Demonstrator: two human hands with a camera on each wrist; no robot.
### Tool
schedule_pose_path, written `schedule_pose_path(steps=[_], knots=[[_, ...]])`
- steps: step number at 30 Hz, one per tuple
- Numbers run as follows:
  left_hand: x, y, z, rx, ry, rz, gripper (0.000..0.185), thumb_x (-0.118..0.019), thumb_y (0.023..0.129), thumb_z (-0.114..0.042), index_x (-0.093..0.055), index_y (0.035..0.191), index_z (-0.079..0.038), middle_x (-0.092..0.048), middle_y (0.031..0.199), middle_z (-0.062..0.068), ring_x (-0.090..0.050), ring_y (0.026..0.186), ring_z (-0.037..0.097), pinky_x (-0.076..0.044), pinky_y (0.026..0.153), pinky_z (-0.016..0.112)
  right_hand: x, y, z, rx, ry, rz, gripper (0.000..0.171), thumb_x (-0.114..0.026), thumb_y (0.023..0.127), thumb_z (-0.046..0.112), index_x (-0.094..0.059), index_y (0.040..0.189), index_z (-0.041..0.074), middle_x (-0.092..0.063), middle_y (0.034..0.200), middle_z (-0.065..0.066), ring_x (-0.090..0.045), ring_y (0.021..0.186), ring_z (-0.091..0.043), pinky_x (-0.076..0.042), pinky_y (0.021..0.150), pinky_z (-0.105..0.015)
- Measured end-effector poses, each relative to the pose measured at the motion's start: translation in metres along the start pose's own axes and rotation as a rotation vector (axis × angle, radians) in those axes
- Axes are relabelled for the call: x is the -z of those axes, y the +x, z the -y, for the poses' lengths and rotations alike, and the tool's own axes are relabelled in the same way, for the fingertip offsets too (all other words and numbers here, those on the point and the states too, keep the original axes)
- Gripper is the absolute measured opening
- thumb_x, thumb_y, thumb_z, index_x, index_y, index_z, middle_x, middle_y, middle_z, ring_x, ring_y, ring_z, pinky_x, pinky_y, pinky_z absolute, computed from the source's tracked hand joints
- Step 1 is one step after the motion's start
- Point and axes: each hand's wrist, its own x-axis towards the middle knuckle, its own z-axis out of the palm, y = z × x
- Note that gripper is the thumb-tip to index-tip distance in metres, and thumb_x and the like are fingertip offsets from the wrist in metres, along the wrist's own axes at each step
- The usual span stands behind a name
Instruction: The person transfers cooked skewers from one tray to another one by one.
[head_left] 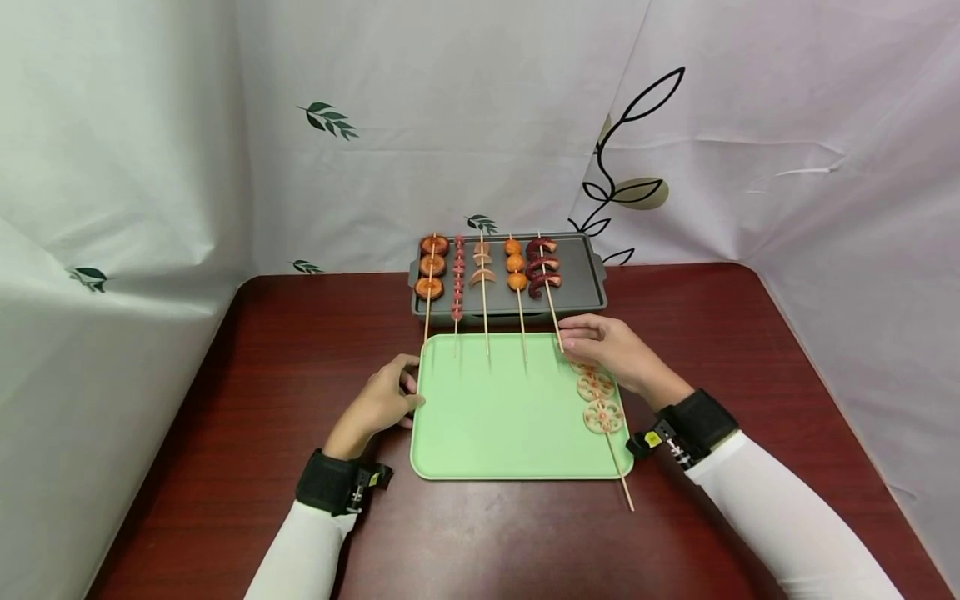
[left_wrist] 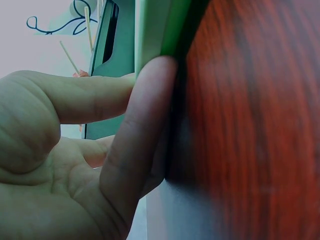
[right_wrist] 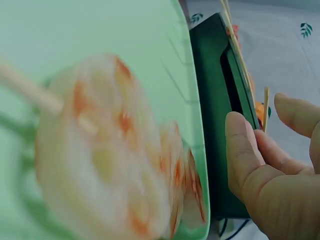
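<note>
A pale green tray (head_left: 487,417) lies on the dark red table (head_left: 300,350). My left hand (head_left: 411,392) rests against its left edge; in the left wrist view its fingers (left_wrist: 145,100) touch the green rim (left_wrist: 155,30) without closing round it. A lotus-root skewer (head_left: 596,400) lies along the tray's right side, blurred and close (right_wrist: 100,160) in the right wrist view. My right hand (head_left: 570,337) hovers over that skewer's top end, fingertips by the stick end of a dark sausage skewer (head_left: 551,308). Its thumb and finger stand apart, with a thin stick (right_wrist: 265,107) between them.
Behind the tray stands a grey baking pan (head_left: 585,275) with several skewers across it, their sticks reaching over the tray's far rim. White sheets with leaf prints hang behind and at both sides. Bare table lies left, right and in front.
</note>
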Motion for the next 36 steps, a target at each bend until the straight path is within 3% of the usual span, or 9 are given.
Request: schedule_pose_path(steps=[7, 12, 21, 28, 36], knots=[[0.000, -0.001, 0.000, -0.004, 0.004, 0.000, 0.061, -0.065, 0.097, 0.004, -0.040, 0.152, -0.006, -0.051, 0.101, 0.016, -0.061, 0.069, 0.023, -0.061, 0.056, 0.035, -0.008, 0.008, 0.004, -0.036, 0.157, -0.006, 0.048, -0.054, 0.107, 0.005, -0.041, 0.152, -0.006, -0.047, 0.149, -0.033, -0.060, 0.132, -0.031, -0.055, 0.106, -0.033], [0.000, -0.001, 0.000, -0.015, 0.003, 0.004, 0.060, -0.065, 0.098, 0.004, -0.040, 0.152, -0.005, -0.051, 0.101, 0.016, -0.060, 0.067, 0.023, -0.061, 0.056, 0.036, -0.011, 0.014, 0.005, -0.041, 0.149, -0.027, 0.045, -0.055, 0.107, 0.005, -0.044, 0.150, -0.005, -0.051, 0.146, -0.030, -0.063, 0.126, -0.029, -0.056, 0.105, -0.036], [0.001, -0.001, 0.001, -0.020, -0.002, 0.004, 0.060, -0.064, 0.098, 0.005, -0.040, 0.152, -0.005, -0.051, 0.100, 0.016, -0.060, 0.067, 0.023, -0.061, 0.056, 0.036, -0.013, 0.021, 0.006, -0.058, 0.163, -0.053, 0.044, -0.062, 0.103, 0.007, -0.050, 0.144, -0.007, -0.067, 0.119, -0.013, -0.070, 0.097, -0.014, -0.061, 0.087, -0.025], [0.001, 0.000, 0.000, -0.029, 0.008, 0.002, 0.060, -0.064, 0.097, 0.005, -0.041, 0.152, -0.005, -0.052, 0.101, 0.016, -0.061, 0.069, 0.023, -0.061, 0.056, 0.036, -0.014, 0.022, 0.007, -0.039, 0.205, -0.043, 0.045, -0.063, 0.102, 0.003, -0.048, 0.142, -0.011, -0.070, 0.109, -0.006, -0.071, 0.093, -0.012, -0.062, 0.081, -0.021], [0.000, 0.000, -0.001, -0.022, 0.007, 0.000, 0.061, -0.065, 0.097, 0.005, -0.040, 0.152, -0.006, -0.052, 0.101, 0.017, -0.061, 0.068, 0.023, -0.061, 0.056, 0.036, -0.014, 0.024, 0.006, -0.027, 0.185, -0.050, 0.041, -0.063, 0.102, 0.001, -0.050, 0.139, -0.012, -0.070, 0.109, -0.008, -0.071, 0.092, -0.012, -0.062, 0.080, -0.022]])
